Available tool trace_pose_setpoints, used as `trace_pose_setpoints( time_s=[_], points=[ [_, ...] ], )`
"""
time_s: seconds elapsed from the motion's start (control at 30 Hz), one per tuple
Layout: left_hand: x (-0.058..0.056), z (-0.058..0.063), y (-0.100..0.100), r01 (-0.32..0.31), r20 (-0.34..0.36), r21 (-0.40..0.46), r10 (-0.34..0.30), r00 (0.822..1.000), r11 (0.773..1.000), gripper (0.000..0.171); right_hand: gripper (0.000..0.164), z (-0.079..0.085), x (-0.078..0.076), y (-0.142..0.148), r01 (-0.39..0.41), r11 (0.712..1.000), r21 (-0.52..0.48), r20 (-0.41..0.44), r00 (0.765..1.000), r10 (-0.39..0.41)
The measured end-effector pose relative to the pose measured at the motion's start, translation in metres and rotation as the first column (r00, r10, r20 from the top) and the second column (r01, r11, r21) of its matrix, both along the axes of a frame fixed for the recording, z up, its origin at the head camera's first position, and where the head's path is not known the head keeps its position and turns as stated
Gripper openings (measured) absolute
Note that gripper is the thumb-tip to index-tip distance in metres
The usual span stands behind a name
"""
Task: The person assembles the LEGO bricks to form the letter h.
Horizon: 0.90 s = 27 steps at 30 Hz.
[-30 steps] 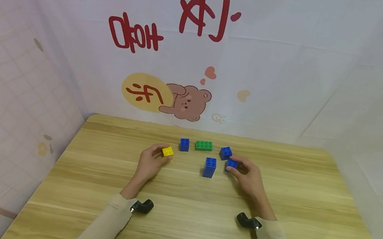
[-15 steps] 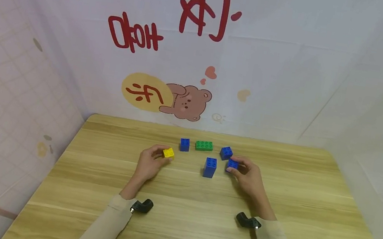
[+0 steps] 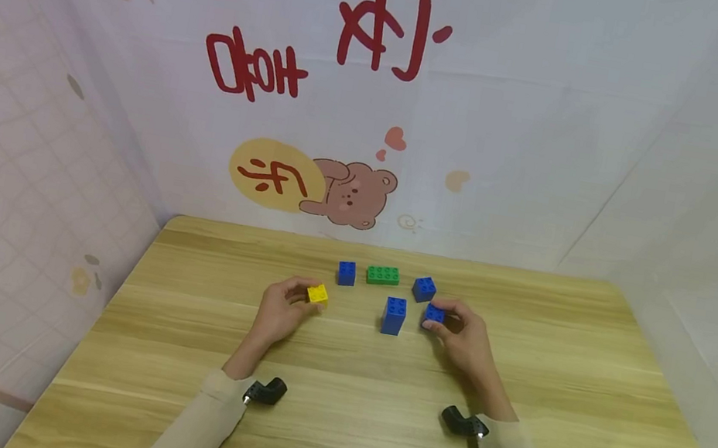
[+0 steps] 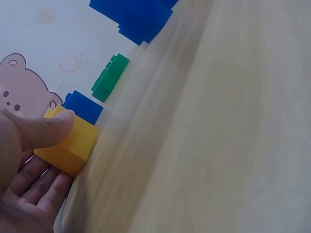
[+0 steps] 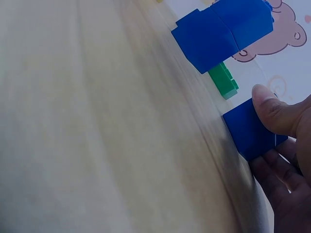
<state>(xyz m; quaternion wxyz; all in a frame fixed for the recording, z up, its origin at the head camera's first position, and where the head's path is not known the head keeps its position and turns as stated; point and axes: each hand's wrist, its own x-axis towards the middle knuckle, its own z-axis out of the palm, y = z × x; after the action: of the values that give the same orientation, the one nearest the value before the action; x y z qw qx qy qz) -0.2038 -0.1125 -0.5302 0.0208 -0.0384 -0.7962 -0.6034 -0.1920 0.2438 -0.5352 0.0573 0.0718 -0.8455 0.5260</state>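
Head view, far left: a grid-printed wall (image 3: 2, 160) is seen beside the table (image 3: 340, 432). Over the table's left half, the yellow block (image 3: 317, 294) is pinched by the left hand (image 3: 282, 310); its near side is met by the thumb, its far side by the fingers, and they are parted only as far as the block fills. Beyond it, rightward, the left blue block (image 3: 346, 274) is placed near the back edge, with the green block (image 3: 383, 276) just beside it, studs up. Nearer and slightly right, the tower (image 3: 393, 317) is stood upright; a seam across it is shown in the right wrist view. Farther right, the angled blue block (image 3: 424, 290) is set askew behind the held blue block (image 3: 434, 316). Whether these two are touching cannot be told. The held one is pinched between thumb and fingers by the right hand (image 3: 469, 342), likewise parted only around its block.
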Motion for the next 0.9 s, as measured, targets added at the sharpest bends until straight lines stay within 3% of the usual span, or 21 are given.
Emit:
trace_pose_setpoints(
  time_s=[0.23,0.37,0.9],
  points=[
    [0.004,-0.001,0.0,0.008,-0.001,0.004,-0.008,1.0,1.0,0.036,0.035,0.01,0.008,-0.006,-0.012,1.0,0.015,-0.011,1.0,0.012],
    [0.007,0.001,0.002,0.017,0.0,0.017,-0.017,1.0,1.0,0.038,0.035,-0.001,0.007,-0.001,-0.013,1.0,0.014,-0.002,1.0,0.013],
    [0.016,0.001,0.007,0.042,0.018,0.014,-0.042,0.999,0.999,0.037,0.033,0.0,0.012,-0.005,-0.036,0.999,0.02,0.012,0.999,0.036]
  ],
)
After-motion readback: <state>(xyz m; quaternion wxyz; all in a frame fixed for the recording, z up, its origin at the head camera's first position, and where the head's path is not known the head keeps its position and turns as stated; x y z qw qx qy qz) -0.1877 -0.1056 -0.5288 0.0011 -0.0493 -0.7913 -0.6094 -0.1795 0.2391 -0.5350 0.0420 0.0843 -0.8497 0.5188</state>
